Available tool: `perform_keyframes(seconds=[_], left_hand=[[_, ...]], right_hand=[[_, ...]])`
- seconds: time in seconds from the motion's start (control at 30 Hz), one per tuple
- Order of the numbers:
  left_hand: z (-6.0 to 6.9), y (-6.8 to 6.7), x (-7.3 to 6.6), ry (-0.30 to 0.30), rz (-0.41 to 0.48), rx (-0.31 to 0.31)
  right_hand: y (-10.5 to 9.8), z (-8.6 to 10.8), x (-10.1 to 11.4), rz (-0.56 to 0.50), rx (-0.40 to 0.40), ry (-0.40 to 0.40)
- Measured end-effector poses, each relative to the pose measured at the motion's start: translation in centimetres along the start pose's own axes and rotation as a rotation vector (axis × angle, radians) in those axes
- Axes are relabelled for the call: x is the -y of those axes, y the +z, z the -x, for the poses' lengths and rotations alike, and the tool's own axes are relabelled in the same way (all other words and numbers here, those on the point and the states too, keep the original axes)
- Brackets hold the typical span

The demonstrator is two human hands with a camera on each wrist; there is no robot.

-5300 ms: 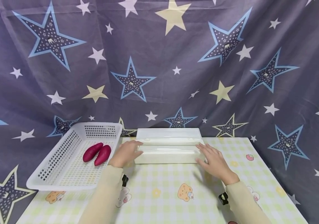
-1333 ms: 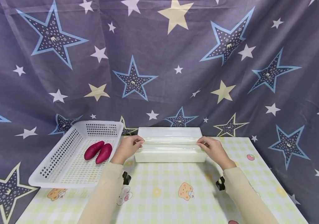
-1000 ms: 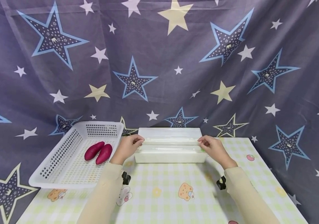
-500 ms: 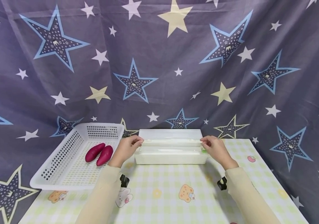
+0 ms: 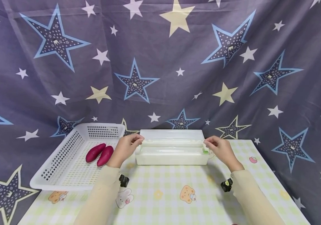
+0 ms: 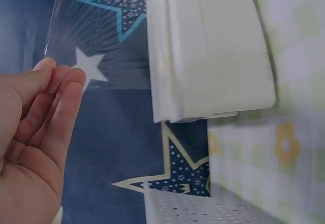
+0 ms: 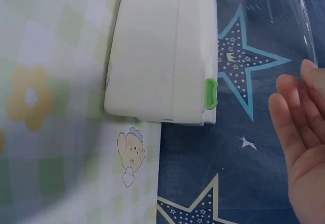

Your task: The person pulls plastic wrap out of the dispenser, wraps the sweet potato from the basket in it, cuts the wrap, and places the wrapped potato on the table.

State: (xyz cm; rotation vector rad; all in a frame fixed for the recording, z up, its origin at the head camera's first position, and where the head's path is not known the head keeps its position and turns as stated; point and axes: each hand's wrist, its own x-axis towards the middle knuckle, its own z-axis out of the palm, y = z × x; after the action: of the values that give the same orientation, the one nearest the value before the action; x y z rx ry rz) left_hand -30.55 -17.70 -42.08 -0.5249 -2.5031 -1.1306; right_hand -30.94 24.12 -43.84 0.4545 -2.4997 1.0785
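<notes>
A long white cling film dispenser (image 5: 172, 159) lies on the table with its lid (image 5: 174, 134) raised at the back. My left hand (image 5: 124, 149) is above its left end, and my right hand (image 5: 222, 151) is above its right end. In the left wrist view, thumb and fingertips pinch a corner of clear cling film (image 6: 114, 61), stretched taut with fine creases toward the dispenser. The right wrist view shows the film (image 7: 277, 21) pinched by its other corner. A green slider (image 7: 211, 93) sits at the dispenser's right end.
Left of the dispenser stands a white perforated plastic basket (image 5: 43, 168) with two purple sweet potatoes (image 5: 95, 153) (image 5: 105, 156) in it. A checked cloth (image 5: 160, 209) covers the table. Behind hangs a dark star-patterned curtain (image 5: 160, 47).
Earlier the hands rested at the dispenser's ends with fingers extended; now they pinch the film's corners. Lately the right hand has shifted slightly right, and the green slider has come into sight.
</notes>
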Motion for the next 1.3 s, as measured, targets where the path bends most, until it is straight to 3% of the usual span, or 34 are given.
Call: perform_keyframes(seconds=[0.23, 0.8, 1.13, 1.3], left_hand=[[-0.1, -0.6, -0.9, 0.012, -0.001, -0.013], [0.7, -2.3, -2.6, 0.114, -0.014, -0.084], [0.7, -2.8, -3.3, 0.155, -0.035, -0.114], [0.8, -3.2, -3.8, 0.169, -0.045, -0.134]], right_hand=[[-0.3, 0.2, 0.3, -0.109, -0.043, -0.016], [-1.5, 0.7, 1.7, -0.154, -0.125, -0.138], [-2.1, 0.9, 2.4, -0.160, -0.152, -0.150], [-2.5, 1.1, 3.9, -0.172, -0.186, -0.161]])
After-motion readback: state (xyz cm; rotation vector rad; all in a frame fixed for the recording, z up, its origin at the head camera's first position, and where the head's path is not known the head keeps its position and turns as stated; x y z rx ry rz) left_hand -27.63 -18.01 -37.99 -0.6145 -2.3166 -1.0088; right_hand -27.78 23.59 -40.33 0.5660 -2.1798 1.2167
